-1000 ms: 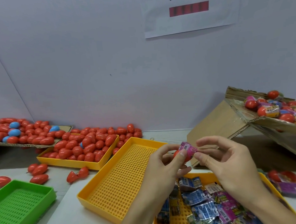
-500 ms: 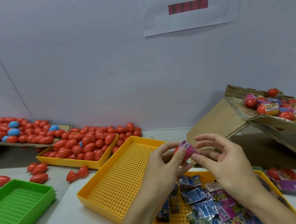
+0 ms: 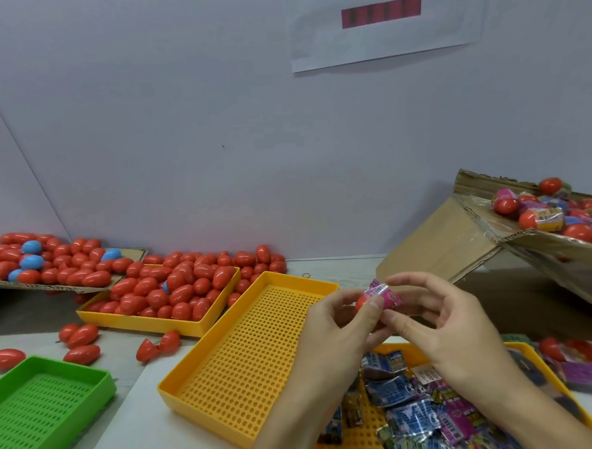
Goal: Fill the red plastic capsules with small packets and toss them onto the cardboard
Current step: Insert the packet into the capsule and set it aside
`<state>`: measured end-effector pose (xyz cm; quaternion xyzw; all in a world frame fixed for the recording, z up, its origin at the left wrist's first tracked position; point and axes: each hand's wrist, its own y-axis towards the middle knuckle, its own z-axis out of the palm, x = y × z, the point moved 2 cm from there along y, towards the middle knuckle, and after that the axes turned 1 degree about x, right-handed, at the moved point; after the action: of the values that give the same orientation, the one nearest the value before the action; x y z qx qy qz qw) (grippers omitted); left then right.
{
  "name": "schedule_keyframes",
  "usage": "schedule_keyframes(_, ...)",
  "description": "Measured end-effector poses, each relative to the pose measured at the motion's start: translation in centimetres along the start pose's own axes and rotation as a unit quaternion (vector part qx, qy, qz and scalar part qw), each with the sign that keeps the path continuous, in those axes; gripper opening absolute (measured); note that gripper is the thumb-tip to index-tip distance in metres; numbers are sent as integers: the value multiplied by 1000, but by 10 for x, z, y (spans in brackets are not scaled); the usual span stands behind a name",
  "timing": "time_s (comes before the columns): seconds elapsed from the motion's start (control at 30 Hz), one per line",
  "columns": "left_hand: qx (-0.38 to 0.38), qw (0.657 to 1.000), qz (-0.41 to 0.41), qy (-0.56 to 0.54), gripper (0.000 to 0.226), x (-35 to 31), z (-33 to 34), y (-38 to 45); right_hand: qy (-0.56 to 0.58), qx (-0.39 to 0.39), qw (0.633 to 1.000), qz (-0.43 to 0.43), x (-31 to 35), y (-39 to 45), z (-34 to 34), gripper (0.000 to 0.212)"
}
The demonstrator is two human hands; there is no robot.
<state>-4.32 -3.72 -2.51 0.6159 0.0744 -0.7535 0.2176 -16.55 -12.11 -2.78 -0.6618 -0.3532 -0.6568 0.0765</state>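
Capsule (image 3: 363, 301) first: it's one red plastic half, pinched in the left hand (image 3: 341, 328) with the thumb curled over it, held up at chest height right between both hands. A pink packet (image 3: 385, 293) is sticking out of its open side, only partly in from what I can see. The right hand (image 3: 440, 323) is touching it from the other side, fingertips curled in on the packet's edge, the other fingers fanned out loosely above. My guess is that's why it's held up off the table: one hand steadies the shell so the other can push the crinkly wrapper in.

Just below the right hand is a yellow tray of packets (image 3: 520, 348), blue, green and purple ones, so refills are right under the working hand. Below and to the left of the left hand sits an empty yellow tray (image 3: 253, 357), and further left a green tray (image 3: 46, 402). Well off to the left is another yellow tray heaped with red capsules (image 3: 174, 289), with more spilling onto the table and a flat cardboard sheet (image 3: 51, 287).

Up and to the right of the right hand is the tilted cardboard (image 3: 443, 240), already holding filled capsules (image 3: 544, 211), an easy toss from that side, I'd say.
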Motion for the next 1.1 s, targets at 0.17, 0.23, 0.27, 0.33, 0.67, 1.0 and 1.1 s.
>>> schedule_keyframes(0.17,-1,1000,-3,-4,14,1,-1,1,-6,-19,1000,-17,0,-1,1,36)
schedule_keyframes(0.23,-10,1000,-4,1,12,1,0,1,-55,-20,998,-31,2,-2,1,26)
schedule_keyframes(0.27,-17,1000,-4,8,12,1,0,1,-83,-17,996,-35,2,-3,2,25)
schedule_keyframes(0.33,-27,999,-1,24,14,2,-1,2,-133,-18,990,-43,1,-4,3,29)
schedule_keyframes(0.67,-29,996,31,82,12,5,4,2,-294,-72,947,-108,4,-6,8,39)
schedule_keyframes(1.0,-35,995,20,92,13,5,4,2,-278,-66,951,-121,3,-7,9,40)
schedule_keyframes(1.1,-30,995,24,96,17,5,4,3,-262,-50,954,-133,7,-8,10,38)
